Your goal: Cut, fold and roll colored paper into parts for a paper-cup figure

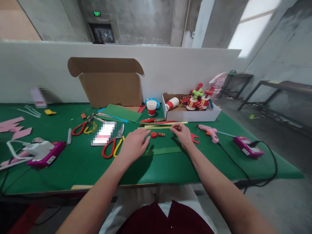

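My left hand [136, 143] hovers over the table with its fingers apart and nothing in it. Just past its fingertips lie a small red disc [153, 134] and a short folded red-and-yellow paper spring [161, 134]. My right hand [182, 134] is closed in a pinch at the end of a bundle of thin paper strips [161, 124]; what sits between the fingertips is too small to tell. A red paper cutout [195, 138] shows partly behind this hand. Nearer me lies a flat green paper strip [163, 150]. Large scissors [114, 145] with red and yellow handles rest beside my left wrist.
A pink glue gun [209, 131] and a purple power strip [248, 147] with a cable are on the right. Behind stand a white box [192, 116] of paper-cup figures, a paper cup [151, 108] and green paper sheets [120, 112]. Another power strip [47, 155] is left.
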The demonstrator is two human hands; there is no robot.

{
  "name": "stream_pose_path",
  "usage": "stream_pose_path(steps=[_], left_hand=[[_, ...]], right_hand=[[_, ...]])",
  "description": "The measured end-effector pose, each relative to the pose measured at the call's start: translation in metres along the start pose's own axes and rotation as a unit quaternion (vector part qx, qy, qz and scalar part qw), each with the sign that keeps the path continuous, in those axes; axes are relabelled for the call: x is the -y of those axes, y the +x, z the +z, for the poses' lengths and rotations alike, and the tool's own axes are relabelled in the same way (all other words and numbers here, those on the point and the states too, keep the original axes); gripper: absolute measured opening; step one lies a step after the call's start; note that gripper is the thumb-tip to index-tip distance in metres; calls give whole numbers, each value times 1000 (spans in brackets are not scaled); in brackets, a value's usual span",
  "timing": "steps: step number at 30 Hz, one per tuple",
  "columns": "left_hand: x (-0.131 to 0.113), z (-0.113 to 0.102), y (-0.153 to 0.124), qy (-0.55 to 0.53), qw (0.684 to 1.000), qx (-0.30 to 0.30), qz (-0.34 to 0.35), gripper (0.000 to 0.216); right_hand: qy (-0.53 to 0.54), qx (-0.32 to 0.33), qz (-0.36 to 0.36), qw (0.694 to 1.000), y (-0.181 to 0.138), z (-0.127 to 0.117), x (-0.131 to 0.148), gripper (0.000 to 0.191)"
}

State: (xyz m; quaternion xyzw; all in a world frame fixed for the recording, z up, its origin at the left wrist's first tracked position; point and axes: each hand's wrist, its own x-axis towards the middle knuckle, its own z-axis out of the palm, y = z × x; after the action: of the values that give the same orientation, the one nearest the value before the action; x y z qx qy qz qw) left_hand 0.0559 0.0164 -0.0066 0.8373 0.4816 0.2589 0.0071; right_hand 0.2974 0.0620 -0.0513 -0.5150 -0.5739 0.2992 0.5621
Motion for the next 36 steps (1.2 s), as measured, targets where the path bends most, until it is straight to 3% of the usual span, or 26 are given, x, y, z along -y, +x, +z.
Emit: stream_pose_path(steps=[3, 5, 10, 16, 24, 31, 36], left_hand=[[5, 15, 48, -78, 995, -51, -47, 27], [10, 31, 63, -86, 991, -77, -72, 28], [26, 62, 57, -96, 985, -94, -112, 24], [31, 67, 52, -92, 985, -89, -116, 24], [31, 71, 53, -85, 990, -80, -77, 25], [19, 72, 54, -87, 995, -25, 49, 17], [11, 78, 57, -67, 994, -3, 84, 18]], right_hand=[[-15, 10, -21, 1000, -1, 1, 2, 25], [-16, 32, -27, 999, -2, 3, 2, 23], [-24, 85, -31, 996, -5, 8, 1, 22], [-59, 72, -40, 995, -6, 6, 6, 23], [-80, 57, -21, 995, -7, 4, 11, 25], [-97, 52, -18, 994, -6, 4, 14, 32], [-119, 49, -33, 991, -5, 5, 11, 39]])
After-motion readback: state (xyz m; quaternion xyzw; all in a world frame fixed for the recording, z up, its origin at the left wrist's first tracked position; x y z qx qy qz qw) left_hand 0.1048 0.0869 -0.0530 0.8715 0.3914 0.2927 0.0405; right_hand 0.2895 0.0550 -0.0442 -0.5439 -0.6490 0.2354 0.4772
